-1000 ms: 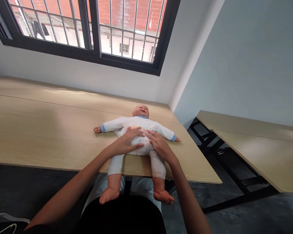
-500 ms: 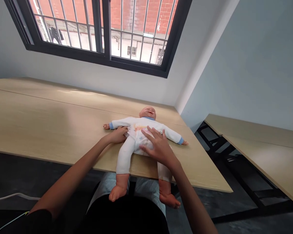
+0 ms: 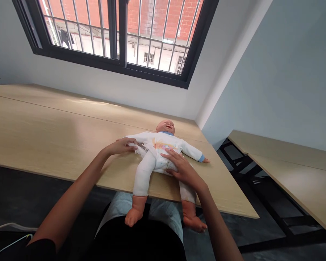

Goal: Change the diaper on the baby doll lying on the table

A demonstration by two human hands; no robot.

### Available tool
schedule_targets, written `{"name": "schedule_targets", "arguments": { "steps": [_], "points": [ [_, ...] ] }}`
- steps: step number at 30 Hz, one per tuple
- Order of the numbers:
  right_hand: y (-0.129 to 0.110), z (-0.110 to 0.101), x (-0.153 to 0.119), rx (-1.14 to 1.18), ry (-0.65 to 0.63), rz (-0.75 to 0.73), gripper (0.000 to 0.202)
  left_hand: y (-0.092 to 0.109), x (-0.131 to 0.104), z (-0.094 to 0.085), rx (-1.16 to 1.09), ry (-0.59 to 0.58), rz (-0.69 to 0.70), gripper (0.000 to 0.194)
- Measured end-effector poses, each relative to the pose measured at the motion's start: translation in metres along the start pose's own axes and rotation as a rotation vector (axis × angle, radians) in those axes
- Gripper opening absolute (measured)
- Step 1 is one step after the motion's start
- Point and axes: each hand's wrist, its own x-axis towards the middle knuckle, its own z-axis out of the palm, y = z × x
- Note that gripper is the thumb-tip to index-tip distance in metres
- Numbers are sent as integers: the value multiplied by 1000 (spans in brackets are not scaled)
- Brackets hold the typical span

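Note:
A baby doll (image 3: 157, 142) in a white outfit with blue cuffs lies face up on the wooden table (image 3: 57, 134), its feet hanging over the front edge. Round its hips sits a white diaper (image 3: 161, 165), with coloured print at the front. My left hand (image 3: 120, 145) is closed on the diaper's frilled side, which stretches out from the doll's hip and partly covers its sleeve. Fingers spread, my right hand (image 3: 180, 166) rests on the front of the diaper and the lower belly. The doll's left-side hand is mostly hidden behind my own.
A second wooden table (image 3: 282, 159) with black legs stands to the right, across a gap. Behind the tabletop is a white wall with a dark-framed, barred window (image 3: 119, 36). A pale cable (image 3: 13, 226) runs at the lower left.
My left hand has moved left from the doll's hip, drawing the diaper's side outward. My right hand stays on the front, and the doll's legs have shifted slightly right in view.

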Motion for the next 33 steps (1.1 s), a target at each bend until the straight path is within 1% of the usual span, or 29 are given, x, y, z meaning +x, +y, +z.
{"name": "schedule_targets", "arguments": {
  "steps": [2,3,5,7,9,10,11,14,17,20,22,25,27,29,33],
  "points": [
    [-1,-7,-1,19,-5,6,62,0,0,2,21,-60,-6,26],
    [-4,-12,0,43,-3,-1,60,0,1,5,37,-66,-1,28],
    [-12,-26,6,110,26,-30,53,0,5,12,64,-13,15,31],
    [-25,-39,23,153,99,-52,41,1,9,19,60,46,37,34],
    [-40,-44,50,123,172,-44,28,3,12,26,-10,68,32,38],
    [-46,-43,65,96,181,-44,22,4,12,28,-69,62,13,39],
    [-51,-39,82,73,157,-53,20,5,12,29,-135,51,-15,41],
    [-54,-19,126,57,76,19,23,5,10,30,-309,28,-109,48],
    [-44,1,150,256,-5,65,22,4,9,27,-444,38,-172,50],
    [-31,11,154,409,34,74,16,3,8,24,-563,50,-191,49],
    [-24,13,153,421,80,86,13,2,7,23,-606,63,-183,50],
    [-17,15,151,456,107,127,16,1,6,24,-624,126,-182,56],
    [-13,17,151,515,112,157,18,0,5,26,-569,192,-196,58],
    [-11,19,151,557,112,168,17,-1,4,27,-458,235,-205,55],
    [-12,20,150,540,132,186,17,-3,2,28,-217,202,-155,45]
  ]
}}
